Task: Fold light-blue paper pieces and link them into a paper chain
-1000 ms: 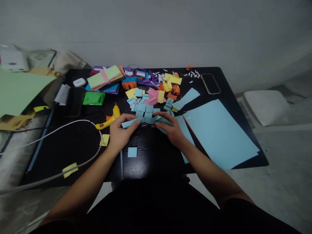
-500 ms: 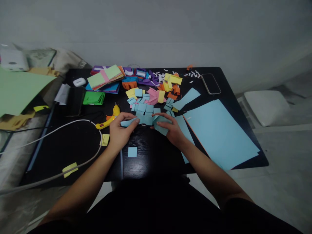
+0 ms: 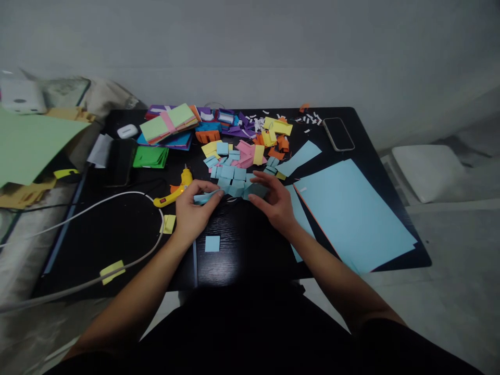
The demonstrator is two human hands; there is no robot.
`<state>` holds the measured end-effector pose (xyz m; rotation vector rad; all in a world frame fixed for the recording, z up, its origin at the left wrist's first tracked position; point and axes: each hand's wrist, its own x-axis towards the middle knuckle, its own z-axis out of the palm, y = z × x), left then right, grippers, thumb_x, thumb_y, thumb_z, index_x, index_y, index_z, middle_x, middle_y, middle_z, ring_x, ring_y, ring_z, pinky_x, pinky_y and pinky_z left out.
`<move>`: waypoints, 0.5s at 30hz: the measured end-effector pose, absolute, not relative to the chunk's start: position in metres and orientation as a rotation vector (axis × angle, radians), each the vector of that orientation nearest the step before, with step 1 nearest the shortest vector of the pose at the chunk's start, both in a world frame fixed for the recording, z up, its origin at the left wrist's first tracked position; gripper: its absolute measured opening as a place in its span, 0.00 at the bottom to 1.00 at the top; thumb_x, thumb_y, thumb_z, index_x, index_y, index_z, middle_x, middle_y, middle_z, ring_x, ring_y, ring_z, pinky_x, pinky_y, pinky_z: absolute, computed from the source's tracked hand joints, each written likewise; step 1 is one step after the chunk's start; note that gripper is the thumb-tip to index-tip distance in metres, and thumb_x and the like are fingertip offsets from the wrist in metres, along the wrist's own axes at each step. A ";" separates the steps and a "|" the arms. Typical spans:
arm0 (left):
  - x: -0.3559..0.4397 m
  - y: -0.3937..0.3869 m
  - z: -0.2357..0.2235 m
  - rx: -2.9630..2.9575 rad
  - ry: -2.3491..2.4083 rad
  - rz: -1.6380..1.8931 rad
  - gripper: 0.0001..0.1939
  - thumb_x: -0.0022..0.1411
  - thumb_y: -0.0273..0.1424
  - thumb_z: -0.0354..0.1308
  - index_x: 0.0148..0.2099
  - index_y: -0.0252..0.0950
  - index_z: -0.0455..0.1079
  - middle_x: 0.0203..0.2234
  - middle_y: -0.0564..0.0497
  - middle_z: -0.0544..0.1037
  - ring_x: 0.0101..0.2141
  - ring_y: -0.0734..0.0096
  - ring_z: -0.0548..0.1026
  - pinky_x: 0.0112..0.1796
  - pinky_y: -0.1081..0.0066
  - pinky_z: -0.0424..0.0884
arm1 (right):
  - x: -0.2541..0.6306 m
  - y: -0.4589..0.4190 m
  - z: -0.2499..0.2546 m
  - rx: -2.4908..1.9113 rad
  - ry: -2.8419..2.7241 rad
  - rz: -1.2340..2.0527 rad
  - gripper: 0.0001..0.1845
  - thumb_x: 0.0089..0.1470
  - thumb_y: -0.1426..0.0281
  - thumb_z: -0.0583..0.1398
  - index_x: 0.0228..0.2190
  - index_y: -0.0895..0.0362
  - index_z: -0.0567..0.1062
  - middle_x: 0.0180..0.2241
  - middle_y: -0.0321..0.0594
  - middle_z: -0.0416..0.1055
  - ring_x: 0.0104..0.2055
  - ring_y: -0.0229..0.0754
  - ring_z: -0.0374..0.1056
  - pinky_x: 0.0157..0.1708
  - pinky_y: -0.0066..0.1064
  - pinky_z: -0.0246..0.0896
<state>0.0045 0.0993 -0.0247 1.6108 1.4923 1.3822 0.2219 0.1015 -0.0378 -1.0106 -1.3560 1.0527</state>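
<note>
My left hand [image 3: 196, 207] is closed, pinching a light blue folded paper piece [image 3: 205, 197] between thumb and fingers. Opposite it, my right hand [image 3: 275, 204] has its thumb and forefinger apart around another light blue paper piece [image 3: 255, 191]; no firm grip shows there. Just beyond both hands is a cluster of small folded light blue paper pieces [image 3: 233, 174]. A single light blue paper square [image 3: 212, 244] lies flat on the black table [image 3: 242, 250], nearer to my body.
A yellow glue gun [image 3: 185, 179] lies beside my left hand. Blue paper sheets [image 3: 351, 208] and a phone [image 3: 338, 134] are at the right. Coloured paper stacks [image 3: 170, 124] and scraps [image 3: 258, 125] sit at the back. A white cable [image 3: 152, 250] loops across the left.
My right hand's fingers have spread, and the blue paper piece by them has shifted slightly up and away from me. My left hand has stayed in place with its paper.
</note>
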 end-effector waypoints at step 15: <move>0.009 0.092 -0.027 1.802 1.363 1.340 0.03 0.63 0.28 0.67 0.39 0.39 0.77 0.37 0.53 0.87 0.37 0.69 0.84 0.42 0.68 0.79 | 0.217 0.095 -0.034 -1.125 -1.688 0.882 0.06 0.58 0.65 0.68 0.37 0.54 0.83 0.39 0.43 0.79 0.38 0.43 0.75 0.37 0.34 0.72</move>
